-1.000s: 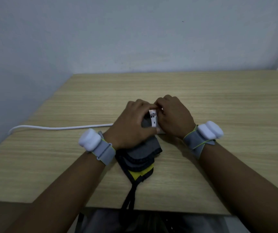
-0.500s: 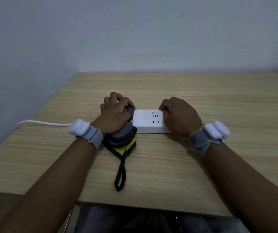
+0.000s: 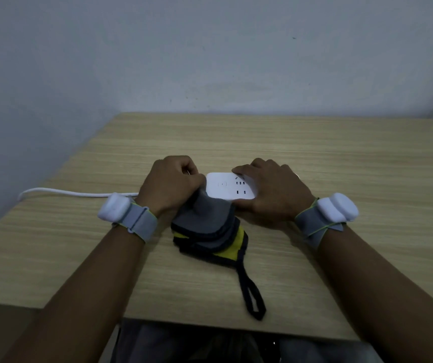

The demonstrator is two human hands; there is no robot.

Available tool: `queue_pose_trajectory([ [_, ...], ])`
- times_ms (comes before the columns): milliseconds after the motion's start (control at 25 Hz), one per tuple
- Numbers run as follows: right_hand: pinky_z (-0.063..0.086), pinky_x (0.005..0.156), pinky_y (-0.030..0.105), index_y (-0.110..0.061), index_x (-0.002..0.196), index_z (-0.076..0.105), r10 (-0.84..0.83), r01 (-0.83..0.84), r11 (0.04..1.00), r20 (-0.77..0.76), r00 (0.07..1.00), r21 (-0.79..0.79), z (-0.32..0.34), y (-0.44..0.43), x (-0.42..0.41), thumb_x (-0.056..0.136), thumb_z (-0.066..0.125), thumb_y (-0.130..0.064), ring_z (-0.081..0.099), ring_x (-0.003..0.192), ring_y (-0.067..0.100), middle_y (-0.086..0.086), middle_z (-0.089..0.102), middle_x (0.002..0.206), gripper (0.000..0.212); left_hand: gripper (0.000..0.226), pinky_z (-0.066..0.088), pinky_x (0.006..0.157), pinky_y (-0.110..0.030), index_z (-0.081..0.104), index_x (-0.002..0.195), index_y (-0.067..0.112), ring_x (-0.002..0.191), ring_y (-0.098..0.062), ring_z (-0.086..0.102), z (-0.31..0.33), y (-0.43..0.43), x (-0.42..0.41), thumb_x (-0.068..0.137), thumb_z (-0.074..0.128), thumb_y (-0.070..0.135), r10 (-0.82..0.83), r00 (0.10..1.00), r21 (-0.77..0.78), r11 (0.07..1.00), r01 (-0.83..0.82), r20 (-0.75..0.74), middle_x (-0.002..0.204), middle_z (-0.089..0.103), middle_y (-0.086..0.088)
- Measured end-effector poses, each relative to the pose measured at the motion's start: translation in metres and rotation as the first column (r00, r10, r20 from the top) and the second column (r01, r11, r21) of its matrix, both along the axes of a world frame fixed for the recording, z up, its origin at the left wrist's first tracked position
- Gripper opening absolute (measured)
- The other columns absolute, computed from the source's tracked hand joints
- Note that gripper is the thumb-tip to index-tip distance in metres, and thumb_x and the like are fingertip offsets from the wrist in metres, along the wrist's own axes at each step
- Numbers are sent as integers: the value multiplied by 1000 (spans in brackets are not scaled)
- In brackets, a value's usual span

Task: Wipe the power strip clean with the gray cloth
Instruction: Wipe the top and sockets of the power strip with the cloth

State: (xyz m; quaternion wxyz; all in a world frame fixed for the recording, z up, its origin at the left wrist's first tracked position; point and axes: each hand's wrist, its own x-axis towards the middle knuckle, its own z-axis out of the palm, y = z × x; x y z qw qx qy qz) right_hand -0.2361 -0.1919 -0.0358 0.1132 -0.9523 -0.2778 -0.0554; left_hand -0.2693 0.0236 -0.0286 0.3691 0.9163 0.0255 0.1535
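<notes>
A white power strip (image 3: 227, 187) lies flat on the wooden table (image 3: 341, 158), sockets facing up. My right hand (image 3: 273, 191) grips its right end, fingers over the far edge and thumb along the near edge. My left hand (image 3: 170, 184) clutches the gray cloth (image 3: 207, 218) in a fist at the strip's left end. The cloth is bunched, with a yellow patch and dark trim, and spreads on the table toward me. Its dark loop (image 3: 252, 297) trails near the front edge.
The strip's white cable (image 3: 66, 192) runs left across the table to its left edge. A pale wall stands behind the table and along its left side. Both wrists carry gray straps with white pods.
My left hand swept the cloth from the strip's right part to its left end, uncovering the sockets. The cloth's loop now trails to the right. My right hand stays on the right end.
</notes>
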Motion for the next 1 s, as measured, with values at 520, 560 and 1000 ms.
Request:
queue_pose_trajectory([
  [520, 34, 90, 41, -32, 134, 45, 1, -2, 1000, -17, 1000, -13, 1, 0, 4, 63, 41, -72, 50, 105, 25, 0, 54, 117, 81, 40, 62, 66, -44, 75, 72, 13, 66, -30, 72, 2, 14, 0, 34, 86, 21, -220, 961, -301, 940, 163, -168, 68, 74, -11],
  [560, 34, 90, 41, -32, 134, 45, 2, -3, 1000, -17, 1000, -12, 1, 0, 5, 63, 41, -73, 50, 106, 25, 0, 54, 117, 82, 41, 62, 66, -42, 76, 72, 12, 65, -29, 72, 2, 15, 0, 34, 88, 21, -234, 955, -315, 934, 168, -184, 69, 74, -12],
  [1000, 35, 91, 42, -33, 133, 46, -3, 3, 1000, -19, 1000, 2, 0, -1, 6, 63, 43, -80, 51, 107, 25, -1, 54, 118, 84, 28, 60, 63, -36, 76, 68, 13, 63, -23, 71, 0, 12, 0, 48, 93, 23, -194, 976, -339, 929, 151, -96, 63, 72, -7],
])
